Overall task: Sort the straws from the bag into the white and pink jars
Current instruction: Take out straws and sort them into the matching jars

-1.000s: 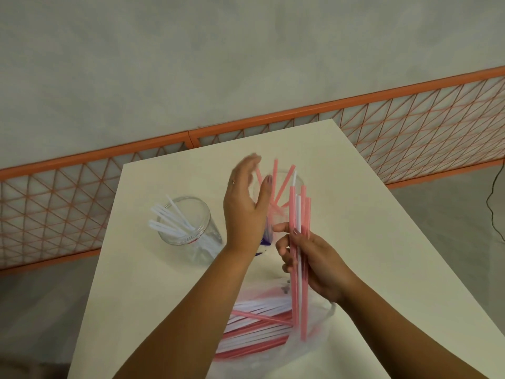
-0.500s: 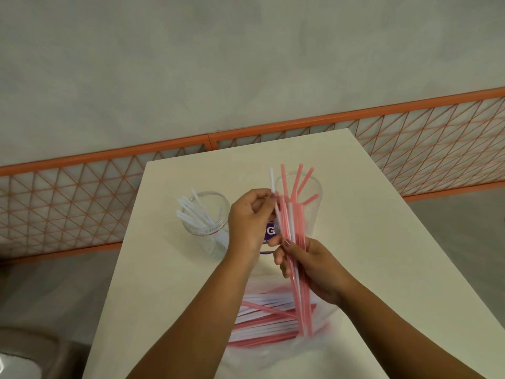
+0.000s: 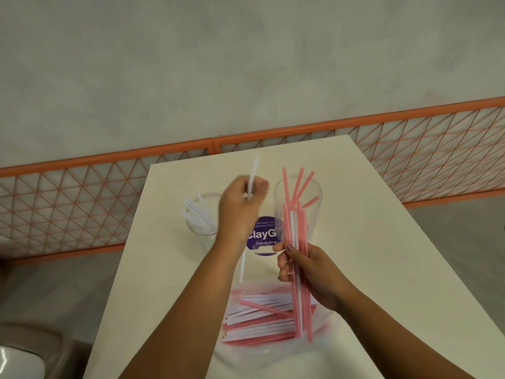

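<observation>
At the bottom centre of the frame the bag [image 3: 262,348] lies with mixed straws left inside. Above it, the right hand [image 3: 308,272] clamps a bundle [image 3: 296,258], mostly pink. The left hand [image 3: 240,206] pinches one white straw [image 3: 252,173]; tip it into the white-straw jar [image 3: 202,220] at left-centre, not the pink-straw jar [image 3: 297,201] just right.

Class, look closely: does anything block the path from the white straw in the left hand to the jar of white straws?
Nothing visible does. The left hand holds the white straw just right of the white-straw jar, whose mouth is open.
</observation>
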